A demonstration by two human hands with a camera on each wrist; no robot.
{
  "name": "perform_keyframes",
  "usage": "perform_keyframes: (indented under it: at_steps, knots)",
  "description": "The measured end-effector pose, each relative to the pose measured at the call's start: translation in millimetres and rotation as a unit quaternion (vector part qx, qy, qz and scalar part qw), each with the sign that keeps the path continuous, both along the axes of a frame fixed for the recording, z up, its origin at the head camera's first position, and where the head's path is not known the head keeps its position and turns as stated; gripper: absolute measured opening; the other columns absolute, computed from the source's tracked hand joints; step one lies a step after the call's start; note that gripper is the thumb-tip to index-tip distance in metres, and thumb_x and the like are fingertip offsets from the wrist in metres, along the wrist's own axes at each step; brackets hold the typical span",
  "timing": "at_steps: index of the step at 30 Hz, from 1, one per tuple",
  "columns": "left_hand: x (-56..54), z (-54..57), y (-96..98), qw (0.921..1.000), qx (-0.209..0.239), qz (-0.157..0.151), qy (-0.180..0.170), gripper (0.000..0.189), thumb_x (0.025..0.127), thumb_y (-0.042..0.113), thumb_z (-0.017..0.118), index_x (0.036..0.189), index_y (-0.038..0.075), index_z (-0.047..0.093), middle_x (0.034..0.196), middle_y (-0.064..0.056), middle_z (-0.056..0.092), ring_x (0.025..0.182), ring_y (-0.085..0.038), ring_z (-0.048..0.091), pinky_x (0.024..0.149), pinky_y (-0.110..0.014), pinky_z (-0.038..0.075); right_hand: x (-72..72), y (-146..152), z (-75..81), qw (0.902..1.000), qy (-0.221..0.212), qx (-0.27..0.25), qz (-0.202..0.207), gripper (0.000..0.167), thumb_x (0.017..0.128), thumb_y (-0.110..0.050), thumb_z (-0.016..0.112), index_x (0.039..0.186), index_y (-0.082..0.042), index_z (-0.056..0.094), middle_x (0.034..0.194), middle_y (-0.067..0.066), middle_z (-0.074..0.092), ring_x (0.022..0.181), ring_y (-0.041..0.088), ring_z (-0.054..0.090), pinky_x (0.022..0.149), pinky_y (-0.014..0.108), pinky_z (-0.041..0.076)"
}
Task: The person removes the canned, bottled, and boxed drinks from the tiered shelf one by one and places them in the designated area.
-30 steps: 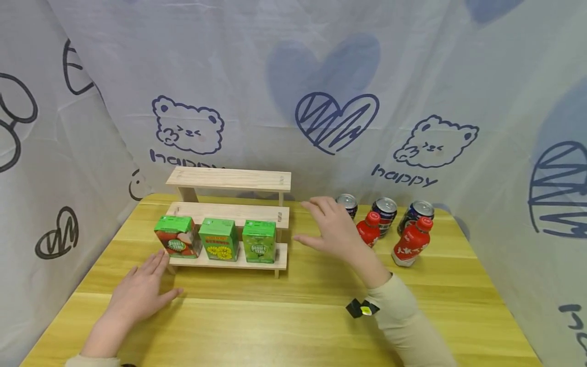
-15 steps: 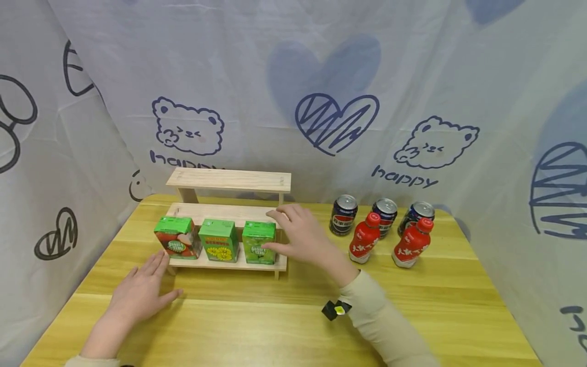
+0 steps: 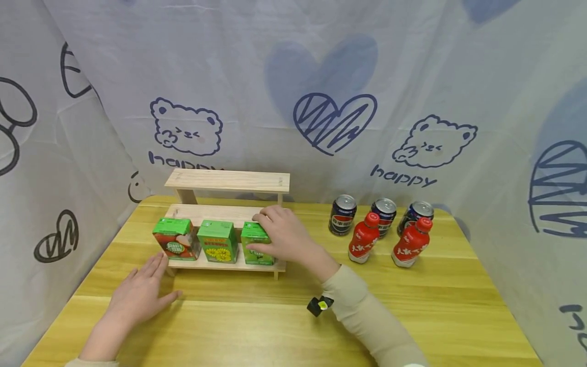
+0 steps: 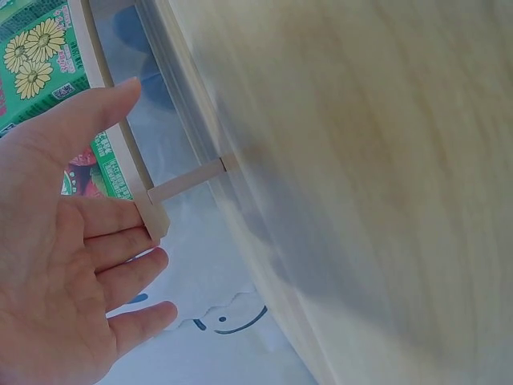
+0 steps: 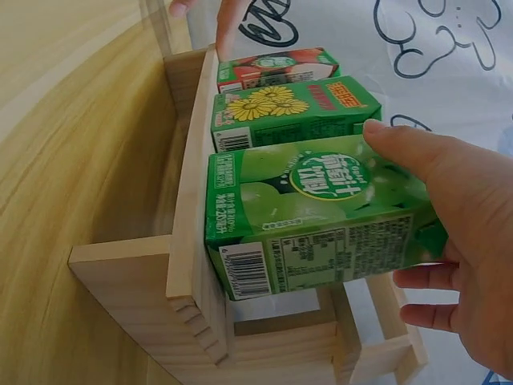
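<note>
Three small juice boxes stand in a row on the lowest step of a wooden tiered shelf [image 3: 228, 179]. My right hand [image 3: 286, 235] holds the right-hand green juice box [image 5: 321, 200] near its top, thumb on the front and fingers reaching behind. That box sits upright on the step. Beside it are a green box with yellow flowers [image 3: 218, 243] and a red-fronted box with a green top [image 3: 176, 239]. My left hand [image 3: 137, 289] lies with straight fingers, fingertips at the left end of the lowest step; in the left wrist view its fingers [image 4: 120, 249] overlap the shelf's end.
Two red bottles [image 3: 364, 238] [image 3: 411, 243] stand on the wooden table [image 3: 257, 326] to the right. Behind them are three dark soda cans [image 3: 342, 216]. The two upper shelf steps rise behind the boxes, and a patterned white curtain [image 3: 257, 137] hangs at the back.
My right hand has moved left from in front of the cans and bottles to the right-hand green juice box and taken hold of it. My left hand has stayed in place.
</note>
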State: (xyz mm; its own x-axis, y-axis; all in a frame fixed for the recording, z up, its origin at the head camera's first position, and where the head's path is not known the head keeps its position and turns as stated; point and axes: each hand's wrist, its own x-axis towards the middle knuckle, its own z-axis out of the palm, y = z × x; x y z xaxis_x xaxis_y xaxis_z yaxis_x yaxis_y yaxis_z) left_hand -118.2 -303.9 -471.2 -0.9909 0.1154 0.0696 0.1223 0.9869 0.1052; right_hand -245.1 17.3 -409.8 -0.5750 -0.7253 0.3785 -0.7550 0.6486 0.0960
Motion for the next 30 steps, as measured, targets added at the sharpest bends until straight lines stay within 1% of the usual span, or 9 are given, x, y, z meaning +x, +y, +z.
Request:
perform_keyframes:
  at_steps: [2, 9, 18, 23, 30]
  knots:
    - [0.3, -0.1, 0.0, 1.0000, 0.001, 0.000, -0.001, 0.097, 0.083, 0.056, 0.068, 0.145, -0.011, 0.035, 0.151, -0.032, 0.032, 0.137, -0.048, 0.036, 0.111, -0.069, 0.028, -0.1, -2, -0.3, 1.0000, 0.007, 0.005, 0.000, 0.067, 0.086, -0.070, 0.055, 0.126, -0.017, 0.059, 0.121, -0.001, 0.059, 0.118, 0.018, 0.054, 0.100, 0.035, 0.049]
    - [0.6, -1.2, -0.3, 1.0000, 0.000, -0.001, 0.002, 0.099, 0.082, 0.058, 0.068, 0.145, -0.012, 0.034, 0.151, -0.032, 0.032, 0.137, -0.048, 0.036, 0.110, -0.069, 0.029, 0.8, -6, 0.5, 0.9999, 0.007, 0.013, -0.007, 0.062, 0.085, -0.069, 0.056, 0.117, -0.016, 0.063, 0.119, -0.001, 0.061, 0.117, 0.018, 0.054, 0.100, 0.034, 0.048]
    - [0.3, -2.1, -0.6, 1.0000, 0.004, 0.001, -0.002, 0.099, 0.083, 0.057, 0.067, 0.145, -0.011, 0.033, 0.152, -0.032, 0.031, 0.138, -0.048, 0.035, 0.111, -0.069, 0.028, 1.1, -6, 2.5, 0.9992, 0.023, 0.033, -0.001, 0.059, 0.088, -0.068, 0.053, 0.115, -0.016, 0.062, 0.118, -0.002, 0.060, 0.114, 0.017, 0.054, 0.094, 0.031, 0.049]
    - [0.1, -2.7, -1.3, 1.0000, 0.006, 0.000, 0.000, 0.100, 0.083, 0.058, 0.067, 0.146, -0.011, 0.033, 0.152, -0.032, 0.031, 0.137, -0.048, 0.035, 0.111, -0.069, 0.028, 1.8, -3, 3.7, 0.9990, 0.033, 0.027, 0.012, 0.057, 0.087, -0.067, 0.055, 0.113, -0.016, 0.062, 0.116, -0.002, 0.061, 0.112, 0.016, 0.055, 0.092, 0.030, 0.049]
    - [0.2, -3.2, -2.4, 1.0000, 0.006, -0.002, -0.003, 0.099, 0.083, 0.058, 0.067, 0.146, -0.010, 0.033, 0.152, -0.032, 0.031, 0.137, -0.049, 0.035, 0.111, -0.069, 0.028, 5.3, 6, 6.5, 0.9984, 0.049, 0.015, 0.025, 0.057, 0.086, -0.065, 0.058, 0.111, -0.014, 0.062, 0.114, -0.001, 0.062, 0.111, 0.017, 0.057, 0.095, 0.031, 0.051]
